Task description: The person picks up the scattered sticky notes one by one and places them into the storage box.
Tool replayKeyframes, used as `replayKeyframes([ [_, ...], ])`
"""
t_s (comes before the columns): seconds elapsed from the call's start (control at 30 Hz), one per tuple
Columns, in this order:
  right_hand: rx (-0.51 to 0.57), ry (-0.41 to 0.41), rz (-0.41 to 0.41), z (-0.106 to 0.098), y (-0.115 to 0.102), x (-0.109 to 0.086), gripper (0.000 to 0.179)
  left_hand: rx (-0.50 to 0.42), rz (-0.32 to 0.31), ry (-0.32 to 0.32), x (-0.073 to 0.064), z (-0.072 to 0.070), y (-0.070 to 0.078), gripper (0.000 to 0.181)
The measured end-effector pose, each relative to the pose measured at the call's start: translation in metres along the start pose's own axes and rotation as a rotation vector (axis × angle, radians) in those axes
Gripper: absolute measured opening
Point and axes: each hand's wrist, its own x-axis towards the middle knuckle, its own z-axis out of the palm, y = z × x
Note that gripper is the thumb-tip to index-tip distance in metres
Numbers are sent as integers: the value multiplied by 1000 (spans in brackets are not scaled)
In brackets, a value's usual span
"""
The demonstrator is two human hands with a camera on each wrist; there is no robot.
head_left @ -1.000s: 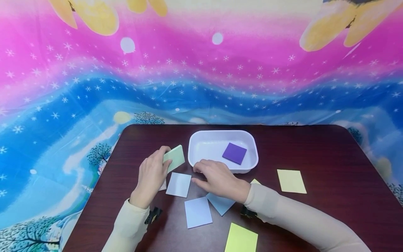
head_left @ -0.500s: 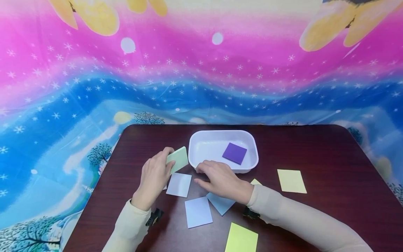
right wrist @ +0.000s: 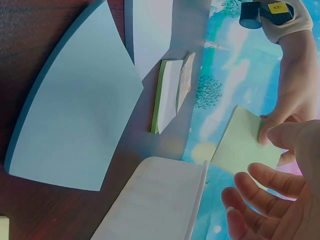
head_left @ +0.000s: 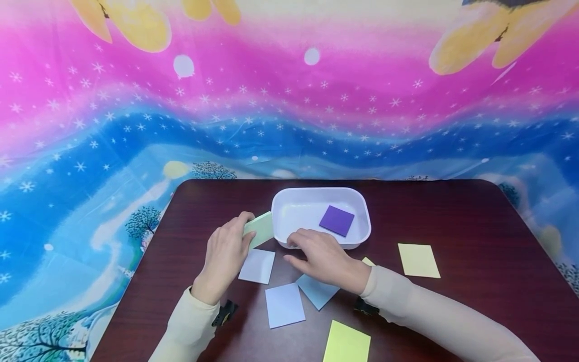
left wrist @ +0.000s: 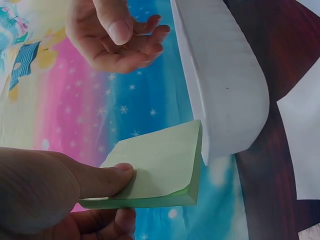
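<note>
My left hand (head_left: 226, 251) pinches a pale green sticky note pad (head_left: 260, 230) between thumb and fingers, tilted up beside the left end of a white plastic tray (head_left: 289, 193). In the left wrist view the thumb lies flat on the top sheet of the green pad (left wrist: 157, 160). Inside the tray, toward its right, lies a purple pad (head_left: 336, 221). My right hand (head_left: 323, 259) hovers at the tray's front rim, fingers loosely bent. Nothing sits between those fingers in the right wrist view, where the right hand (right wrist: 285, 195) overlaps the green pad's corner.
Several pads lie on the dark wooden table (head_left: 461, 216) before the tray: a whitish one (head_left: 258, 266), a lavender one (head_left: 285, 305) and a blue one (head_left: 318, 291) partly under my right wrist. A bright yellow pad (head_left: 347, 342) is nearest; a pale yellow one (head_left: 419, 260) lies right.
My left hand has carried the green pad rightward, up to the tray's left end. The right hand has shifted slightly right. The pads on the table have stayed put.
</note>
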Motion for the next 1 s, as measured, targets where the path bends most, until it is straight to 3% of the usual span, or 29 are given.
replayKeyframes([
  [1.0, -27, 22, 25, -11, 7, -5, 26, -33, 33, -6, 7, 3, 14, 31],
])
